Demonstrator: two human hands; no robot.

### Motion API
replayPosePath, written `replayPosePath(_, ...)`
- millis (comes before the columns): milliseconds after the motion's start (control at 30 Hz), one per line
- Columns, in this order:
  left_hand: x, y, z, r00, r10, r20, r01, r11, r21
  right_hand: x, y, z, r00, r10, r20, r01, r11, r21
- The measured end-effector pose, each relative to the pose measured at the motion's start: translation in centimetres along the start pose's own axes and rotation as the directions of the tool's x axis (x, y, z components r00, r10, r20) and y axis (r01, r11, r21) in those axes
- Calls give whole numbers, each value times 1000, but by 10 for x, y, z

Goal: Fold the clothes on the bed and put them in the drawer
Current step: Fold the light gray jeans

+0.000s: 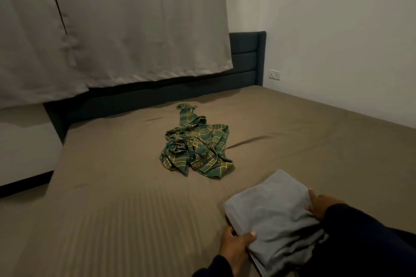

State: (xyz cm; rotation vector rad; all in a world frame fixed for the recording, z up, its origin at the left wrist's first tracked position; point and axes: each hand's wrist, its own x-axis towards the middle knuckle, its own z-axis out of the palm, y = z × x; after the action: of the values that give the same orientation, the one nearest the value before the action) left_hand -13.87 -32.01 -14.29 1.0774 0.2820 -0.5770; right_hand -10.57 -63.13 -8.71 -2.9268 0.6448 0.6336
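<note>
The bed (pixel 112 209) takes up most of the room from where I stand, its brown sheet stretched flat with a few shallow creases and one dark fold line right of the middle. Its far edge meets a dark padded headboard (pixel 247 56), and its right edge runs along the white wall (pixel 337 29). Pale curtains (pixel 135 18) hang down over the headboard's left part. On the left the mattress edge drops beside a white panel, and a wide bare stretch of sheet lies open on that near-left side.

A green plaid garment (pixel 195 146) lies crumpled near the middle of the bed, one strip of it trailing toward the headboard, with open sheet all round it.

Nearer, at the bed's front right, sits a folded grey garment (pixel 272 209), well apart from the plaid one. The left hand (pixel 236 245), in a dark sleeve, grips its near-left edge, thumb on top and fingers tucked beneath. The right hand (pixel 319 204) comes in from the right, forearm low over the bed, fingers curled onto the cloth's right edge and holding it.

A white wall socket (pixel 275 74) sits just right of the headboard.
</note>
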Motion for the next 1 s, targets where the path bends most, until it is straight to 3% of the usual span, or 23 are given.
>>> replayPosePath(100,-4,28,-16,998,36,-48,-26,980,197,-10,-31,-16,997,11,-75,-19,994,-109)
replayPosePath(200,-9,65,-44,980,160,-116,-98,902,420,-6,-78,-26,958,-139,-251,115,988,-107)
replayPosePath(233,-10,77,-55,962,245,-116,-149,835,529,-3,-98,-27,940,-200,-277,193,980,-54)
replayPosePath(300,-11,104,-78,908,416,-52,-232,602,764,0,-149,-25,900,-324,-290,344,939,19)
replayPosePath(400,-5,150,-107,835,545,69,-283,320,904,5,-230,-14,838,-451,-309,481,877,24)
replayPosePath(500,24,189,-125,849,511,135,-228,123,966,18,-294,-7,827,-492,-271,490,868,-80)
replayPosePath(600,71,222,-148,893,403,203,-207,-33,978,47,-351,-11,831,-487,-270,517,854,52)
replayPosePath(767,129,217,-179,932,348,102,-139,82,987,107,-401,-22,837,-431,-336,506,844,177)
replayPosePath(867,146,209,-192,928,359,100,-162,146,976,132,-415,-12,856,-407,-319,449,891,70)
replayPosePath(933,149,209,-199,935,342,99,-187,235,954,133,-417,-4,842,-431,-325,441,896,-48)
replayPosePath(1000,146,212,-201,938,336,85,-219,385,896,127,-414,-1,807,-478,-346,506,862,-10)
